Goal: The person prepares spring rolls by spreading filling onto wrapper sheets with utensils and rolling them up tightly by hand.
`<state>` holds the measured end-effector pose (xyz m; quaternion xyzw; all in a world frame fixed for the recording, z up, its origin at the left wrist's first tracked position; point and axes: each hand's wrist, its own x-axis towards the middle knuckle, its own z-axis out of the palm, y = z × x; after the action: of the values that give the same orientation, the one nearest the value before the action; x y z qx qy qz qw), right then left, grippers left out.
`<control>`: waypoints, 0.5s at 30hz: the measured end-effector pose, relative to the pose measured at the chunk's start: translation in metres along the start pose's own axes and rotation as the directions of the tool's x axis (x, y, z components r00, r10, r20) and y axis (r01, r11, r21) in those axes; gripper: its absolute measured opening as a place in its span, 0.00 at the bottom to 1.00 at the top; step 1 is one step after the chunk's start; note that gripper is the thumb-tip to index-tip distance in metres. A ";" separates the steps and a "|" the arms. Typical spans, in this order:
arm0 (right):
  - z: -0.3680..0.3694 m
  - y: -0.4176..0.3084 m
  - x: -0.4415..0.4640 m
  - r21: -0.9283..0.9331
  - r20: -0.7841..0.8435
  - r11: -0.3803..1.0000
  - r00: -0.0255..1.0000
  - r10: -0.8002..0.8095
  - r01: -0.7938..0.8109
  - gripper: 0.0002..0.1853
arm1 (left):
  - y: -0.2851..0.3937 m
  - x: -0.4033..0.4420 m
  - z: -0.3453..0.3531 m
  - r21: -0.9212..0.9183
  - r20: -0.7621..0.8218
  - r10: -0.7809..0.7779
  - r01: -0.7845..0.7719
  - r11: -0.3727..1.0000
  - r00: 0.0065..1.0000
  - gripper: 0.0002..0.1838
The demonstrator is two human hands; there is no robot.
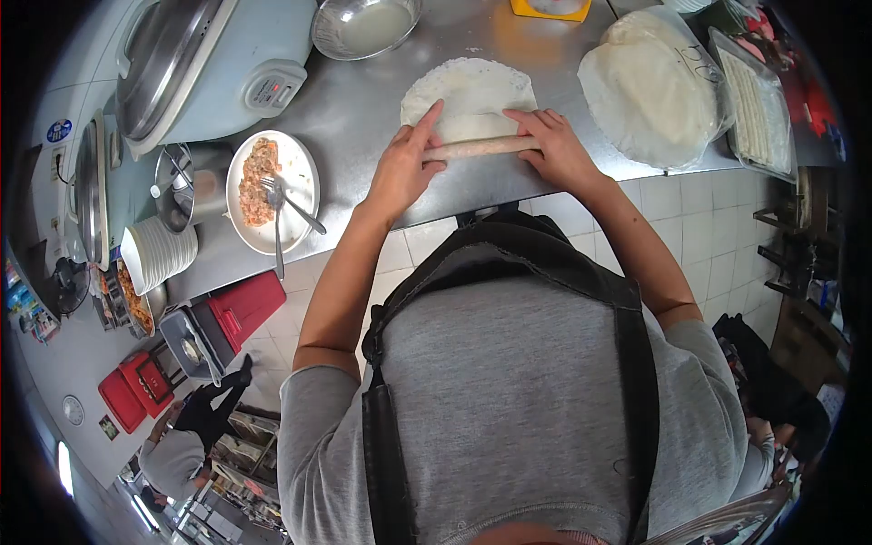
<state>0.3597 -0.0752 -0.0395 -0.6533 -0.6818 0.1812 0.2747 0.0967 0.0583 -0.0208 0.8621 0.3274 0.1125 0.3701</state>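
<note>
A round, thin white wrapper (pixel 468 91) lies on the steel counter, with a long thin roll (pixel 481 148) across its near edge. At the roll's left end is my left hand (pixel 407 165), thumb and fingers apart around it, the index finger stretched over the wrapper. My right hand (pixel 556 150) is at the other end, its thumb below the roll and its fingers above. The roll's ends are partly hidden by my hands. To the left, a white plate (pixel 312 182) holds pinkish filling (pixel 258 182) with a fork and a spoon.
A stack of round wrappers (pixel 645 86) and a plastic-covered tray of rolls (pixel 758 109) lie right. A metal bowl (pixel 366 27) stands behind, a large cooker (pixel 218 73) at left. Small plates (pixel 163 259) are stacked near the edge. Other people stand at lower left and right.
</note>
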 end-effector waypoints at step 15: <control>-0.002 0.005 -0.006 0.101 -0.037 0.995 0.999 0.008 -0.004 0.33 | -0.008 -0.003 -0.005 -0.107 -0.015 -0.124 0.122 0.987 0.992 0.55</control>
<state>0.3653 -0.0813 -0.0418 -0.6440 -0.6645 0.2041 0.3195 0.0884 0.0629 -0.0228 0.8182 0.3775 0.1160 0.4180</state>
